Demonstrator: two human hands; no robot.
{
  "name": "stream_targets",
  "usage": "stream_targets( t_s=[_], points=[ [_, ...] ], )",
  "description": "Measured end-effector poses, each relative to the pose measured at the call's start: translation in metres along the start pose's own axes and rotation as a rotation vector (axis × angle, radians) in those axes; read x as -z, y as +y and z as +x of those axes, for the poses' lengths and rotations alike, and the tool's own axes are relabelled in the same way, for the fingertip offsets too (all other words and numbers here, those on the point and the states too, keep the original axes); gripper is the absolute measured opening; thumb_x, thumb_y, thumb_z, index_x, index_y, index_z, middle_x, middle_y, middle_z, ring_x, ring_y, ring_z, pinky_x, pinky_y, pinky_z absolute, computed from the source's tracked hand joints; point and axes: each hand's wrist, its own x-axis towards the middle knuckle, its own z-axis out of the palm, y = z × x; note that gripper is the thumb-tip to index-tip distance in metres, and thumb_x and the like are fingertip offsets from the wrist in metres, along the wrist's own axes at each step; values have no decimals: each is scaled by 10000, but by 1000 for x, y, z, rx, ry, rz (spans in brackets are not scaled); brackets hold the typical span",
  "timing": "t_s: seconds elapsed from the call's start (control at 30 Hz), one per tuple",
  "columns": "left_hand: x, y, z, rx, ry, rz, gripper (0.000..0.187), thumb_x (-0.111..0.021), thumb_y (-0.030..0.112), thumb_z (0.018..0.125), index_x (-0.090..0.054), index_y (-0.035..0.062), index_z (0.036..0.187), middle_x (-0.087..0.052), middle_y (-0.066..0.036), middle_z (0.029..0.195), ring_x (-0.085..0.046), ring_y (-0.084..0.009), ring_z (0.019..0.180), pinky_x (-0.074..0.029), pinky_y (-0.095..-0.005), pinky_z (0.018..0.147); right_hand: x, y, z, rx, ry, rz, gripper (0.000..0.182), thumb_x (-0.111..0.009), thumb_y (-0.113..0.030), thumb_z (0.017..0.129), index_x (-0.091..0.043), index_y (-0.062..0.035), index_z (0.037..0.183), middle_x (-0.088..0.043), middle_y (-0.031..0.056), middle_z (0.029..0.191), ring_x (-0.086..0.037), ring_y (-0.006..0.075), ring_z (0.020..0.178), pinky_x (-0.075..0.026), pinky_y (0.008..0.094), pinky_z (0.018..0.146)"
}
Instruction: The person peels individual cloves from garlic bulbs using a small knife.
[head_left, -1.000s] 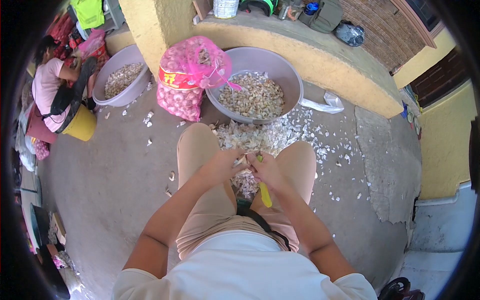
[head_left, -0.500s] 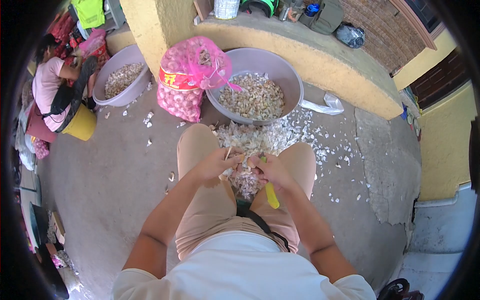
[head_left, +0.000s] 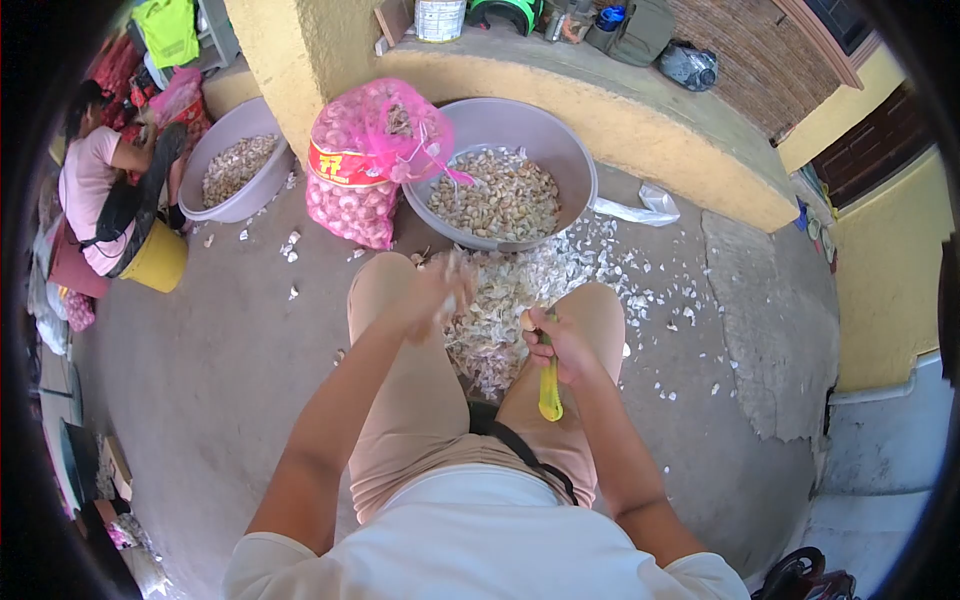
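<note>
Over my right thigh, my right hand (head_left: 565, 350) is closed around the yellow-green handle of a small knife (head_left: 550, 395); its blade is hidden. A pale brownish piece, probably a garlic clove (head_left: 528, 320), sits at the thumb and fingertips of that hand. My left hand (head_left: 440, 295) is smeared by motion above my left knee, so its fingers and anything in them cannot be made out. Beneath and between the hands lies a heap of garlic skins (head_left: 490, 350) on the floor. Beyond it stands a large grey-purple basin (head_left: 590, 190) holding many garlic cloves (head_left: 495, 195).
A pink mesh bag of garlic bulbs (head_left: 350, 205) leans beside the basin. Behind runs a raised concrete ledge (head_left: 560, 65) with a backpack (head_left: 640, 40). At left, a person (head_left: 100, 185) sits on a yellow bucket (head_left: 160, 255) by another basin (head_left: 225, 205). Skins litter the floor.
My left hand has moved away from the right, up and leftward toward the basin side. My right hand has shifted slightly right, still gripping the knife. The view has tilted a little.
</note>
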Motion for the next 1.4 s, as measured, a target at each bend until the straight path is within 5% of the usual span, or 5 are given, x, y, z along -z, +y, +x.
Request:
stream_targets(
  t_s=[0.1, 0.33, 0.73, 1.13, 1.4],
  points=[
    [-11, 49, 30, -462, 238, 241, 516, -567, 350, 788, -359, 57, 1159, -582, -72, 830, -558, -139, 563, -442, -278, 444, 0, 7, -1, -29, -12, -28, 197, -495, -277, 856, -460, -84, 833, -430, -12, 618, -314, 36, 425, -269, 176, 376],
    [-58, 42, -9, -112, -353, 687, 324, -574, 321, 787, -549, 17, 893, -594, -91, 745, -564, -141, 561, -451, -283, 500, -9, 5, -4, 85, 127, -229, 268, -589, -266, 797, -460, -50, 889, -454, 5, 640, -362, 49, 438, -322, 204, 389],
    [-62, -2, -34, -33, -38, 508, 380, -418, 340, 881, -550, 5, 761, -559, -60, 653, -512, -115, 519, -409, -260, 446, -30, 6, -11, 392, 167, -954, 333, -622, -194, 765, -471, -30, 1012, -533, 62, 834, -508, 120, 768, -416, 247, 660],
    [-65, -9, -43, -50, -34, -105, 265, -492, 278, 858, -549, 20, 885, -566, -48, 746, -529, -102, 631, -427, -234, 522, -27, 24, -3, 328, 115, -304, 304, -579, -187, 811, -441, -71, 1056, -450, -21, 618, -353, 35, 416, -300, 197, 358],
    [-53, -33, -33, -138, -17, 246, 283, -544, 291, 816, -545, 11, 859, -565, -62, 690, -523, -117, 577, -426, -266, 550, -25, 26, 0, 223, 115, -217, 288, -572, -168, 814, -435, -66, 1046, -425, -27, 585, -331, 40, 413, -299, 194, 359]
  ],
)
